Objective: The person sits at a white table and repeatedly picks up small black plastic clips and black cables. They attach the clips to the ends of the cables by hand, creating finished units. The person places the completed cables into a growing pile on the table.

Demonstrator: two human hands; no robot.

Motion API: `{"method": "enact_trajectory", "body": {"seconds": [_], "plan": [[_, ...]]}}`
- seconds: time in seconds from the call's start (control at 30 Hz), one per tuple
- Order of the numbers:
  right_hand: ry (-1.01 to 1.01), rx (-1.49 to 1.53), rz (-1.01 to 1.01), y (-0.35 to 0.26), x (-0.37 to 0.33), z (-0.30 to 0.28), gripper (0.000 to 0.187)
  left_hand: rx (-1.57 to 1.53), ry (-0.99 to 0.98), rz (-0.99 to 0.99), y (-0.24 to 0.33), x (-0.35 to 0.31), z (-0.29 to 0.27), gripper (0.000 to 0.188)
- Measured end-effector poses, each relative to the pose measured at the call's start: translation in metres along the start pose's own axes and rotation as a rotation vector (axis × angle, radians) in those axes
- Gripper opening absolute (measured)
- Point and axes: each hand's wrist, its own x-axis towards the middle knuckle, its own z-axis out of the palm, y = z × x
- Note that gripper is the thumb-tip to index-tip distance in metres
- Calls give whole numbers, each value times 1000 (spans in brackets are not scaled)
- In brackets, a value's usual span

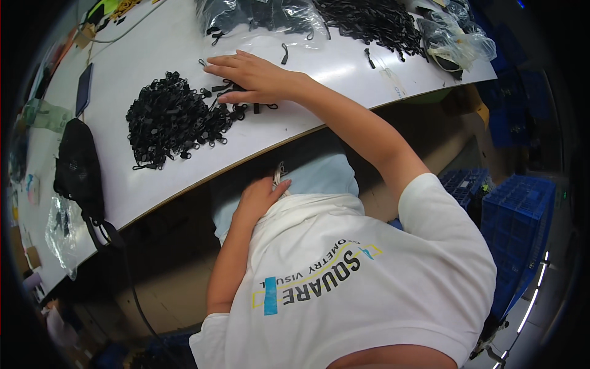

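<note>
My right hand (255, 79) reaches over the white table (184, 190), palm down, thumb and fingers apart. Several small black pieces with cord loops, looking like zipper pulls, lie under and around it. One black cord loop (201, 63) shows just past its fingertips. Left of this hand spreads a heap of the same black pulls (169, 120). My left hand (261, 195) rests low on my lap beside a white drawstring (280, 171), its thumb apart from the forefinger. Its other fingers are partly hidden, and I see nothing gripped in it.
At the table's far side are a clear plastic bag (261, 18) of black pieces and a second black heap (375, 24). Crumpled clear plastic (458, 40) sits far right. On the left lie a phone (84, 89) and a black pouch (78, 163). Blue crates (516, 215) stand at right.
</note>
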Motion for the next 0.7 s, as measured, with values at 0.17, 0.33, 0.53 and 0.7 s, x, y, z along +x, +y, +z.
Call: {"method": "enact_trajectory", "body": {"seconds": [0.17, 0.33, 0.53, 0.7], "plan": [[-115, -160, -3, 2, 8, 17, 65, -23, 103, 162, 12, -28, -20, 49], [-80, -12, -57, -6, -14, -5, 49, -57, 306, 424, 17, -53, -37, 40], [-84, -102, -1, -14, -5, -12, 24, 1, 660, 416, 46, -72, -76, 28], [-69, -109, 70, -13, 7, -1, 18, 48, 1058, 61, 22, -80, -105, 22]]}}
